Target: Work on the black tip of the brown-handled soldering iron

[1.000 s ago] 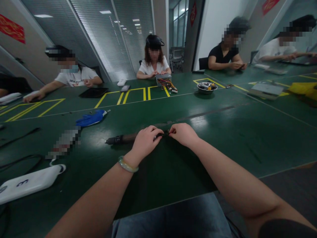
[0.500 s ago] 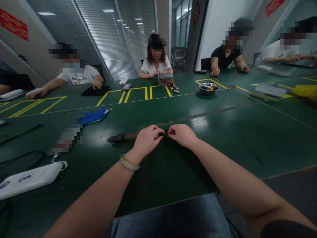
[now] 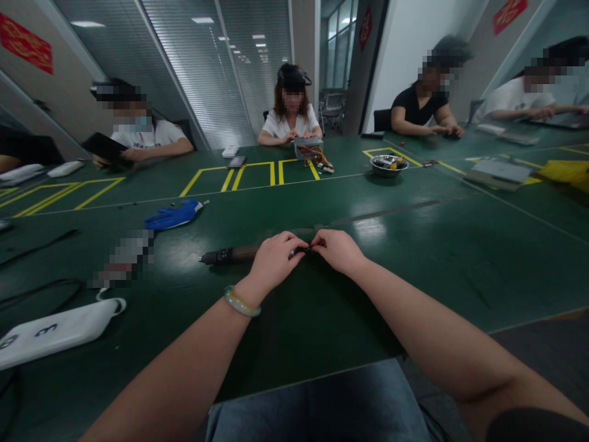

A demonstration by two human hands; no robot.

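Close together above the green table, both of my hands pinch a small black piece (image 3: 300,250), too small to name. My left hand (image 3: 276,259), with a jade-like bangle (image 3: 242,302) on its wrist, has its fingers closed round most of it. My right hand (image 3: 338,248) is closed at the piece's right end, thumb against fingertip. Beside my left hand lies a dark electric screwdriver (image 3: 225,255), its tip pointing left and its rear end hidden behind that hand.
A blue glove (image 3: 172,215) and a white power bank (image 3: 59,331) with a cable lie to the left. Across the green table (image 3: 437,258), a metal bowl (image 3: 389,166) holds small parts. Several people sit opposite; one has a grey box (image 3: 307,147) with coloured wires.
My hands stay almost in place, both still pinching the small black piece. Across the table, the person at the left has lifted a dark flat object, and the person in black has drawn their hands together.
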